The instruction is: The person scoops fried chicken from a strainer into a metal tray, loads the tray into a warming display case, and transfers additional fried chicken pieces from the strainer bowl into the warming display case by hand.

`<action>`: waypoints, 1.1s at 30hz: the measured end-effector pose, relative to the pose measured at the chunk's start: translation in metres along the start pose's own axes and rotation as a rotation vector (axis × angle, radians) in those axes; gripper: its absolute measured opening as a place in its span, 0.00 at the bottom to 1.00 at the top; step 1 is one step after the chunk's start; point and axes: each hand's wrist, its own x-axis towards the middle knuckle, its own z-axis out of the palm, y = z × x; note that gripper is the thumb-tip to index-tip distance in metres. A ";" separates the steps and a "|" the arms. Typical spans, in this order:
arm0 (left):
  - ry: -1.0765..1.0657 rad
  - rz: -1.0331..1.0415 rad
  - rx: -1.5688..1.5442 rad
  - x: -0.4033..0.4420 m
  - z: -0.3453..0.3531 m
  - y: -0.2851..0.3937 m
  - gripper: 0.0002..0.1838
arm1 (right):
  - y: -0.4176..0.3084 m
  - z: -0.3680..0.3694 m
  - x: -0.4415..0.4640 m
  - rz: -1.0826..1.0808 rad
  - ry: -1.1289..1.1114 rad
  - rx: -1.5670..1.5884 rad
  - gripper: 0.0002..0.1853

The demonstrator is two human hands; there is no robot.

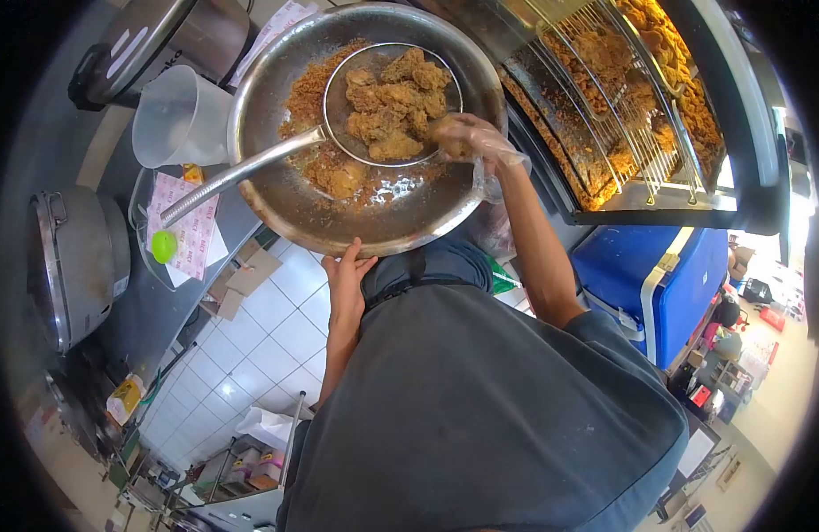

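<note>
A wide metal basin (276,204) holds a round wire strainer (327,111) with several pieces of brown fried chicken (396,102) in it. The strainer's long metal handle (241,173) reaches out over the basin's left rim. Loose crumbs (316,84) lie in the basin around the strainer. My right hand (470,142), in a clear plastic glove, is closed around a piece of chicken at the strainer's right edge. Bare, my left hand (346,270) grips the basin's near rim with its fingertips.
At the right stands a lit display case (560,191) with fried chicken and wire racks, above a blue cooler (640,275). Left are a translucent pitcher (181,120), a tray with printed paper (175,208), a green object (164,246) and a large pot (77,266).
</note>
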 end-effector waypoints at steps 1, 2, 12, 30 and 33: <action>0.000 -0.001 -0.005 0.001 0.000 0.000 0.25 | 0.009 -0.004 0.016 -0.009 -0.058 -0.087 0.36; 0.002 -0.001 -0.009 0.001 0.000 0.000 0.25 | 0.025 -0.011 0.044 -0.018 -0.119 -0.174 0.37; 0.010 0.019 -0.002 0.000 0.000 -0.001 0.24 | 0.030 -0.003 0.091 0.042 -0.099 -0.274 0.55; 0.020 -0.030 -0.005 0.007 -0.006 -0.007 0.43 | 0.036 0.022 0.060 -0.287 0.614 -0.574 0.42; 0.043 -0.048 -0.008 0.006 -0.005 -0.007 0.40 | 0.039 0.025 0.060 -0.261 0.610 -0.623 0.42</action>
